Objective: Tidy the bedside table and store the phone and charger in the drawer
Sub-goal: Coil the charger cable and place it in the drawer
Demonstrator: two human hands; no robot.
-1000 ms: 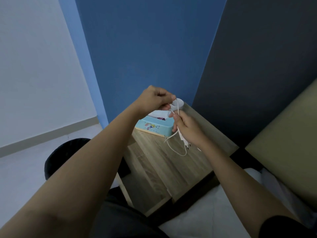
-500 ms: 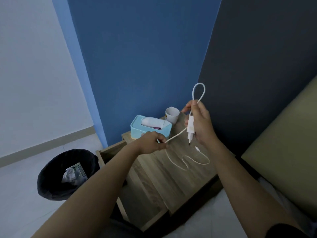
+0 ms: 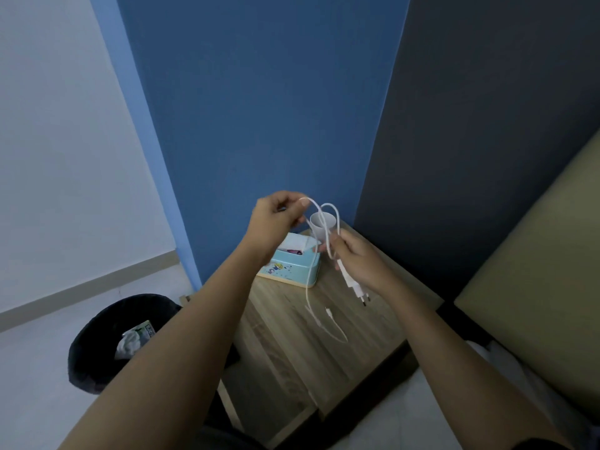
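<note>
Above the wooden bedside table [image 3: 363,345] I hold a white charger. My right hand [image 3: 360,258] grips the plug adapter [image 3: 352,282] and gathered loops of its white cable [image 3: 328,222]. My left hand [image 3: 276,219] pinches another loop of the cable, raised just left of the right hand. The cable's loose end with its connector [image 3: 328,311] hangs down over the tabletop. The drawer [image 3: 259,397] stands pulled out at the table's left front, mostly hidden under my left forearm. No phone is visible.
A light blue tissue box [image 3: 292,269] and a white cup [image 3: 321,224] stand at the back of the table against the blue wall. A black waste bin [image 3: 97,339] with crumpled paper sits on the floor to the left. A bed [image 3: 535,319] borders the right.
My left hand has risen from low near the tabletop up to the right hand, carrying cable with it and forming a second loop. Less cable hangs loose now.
</note>
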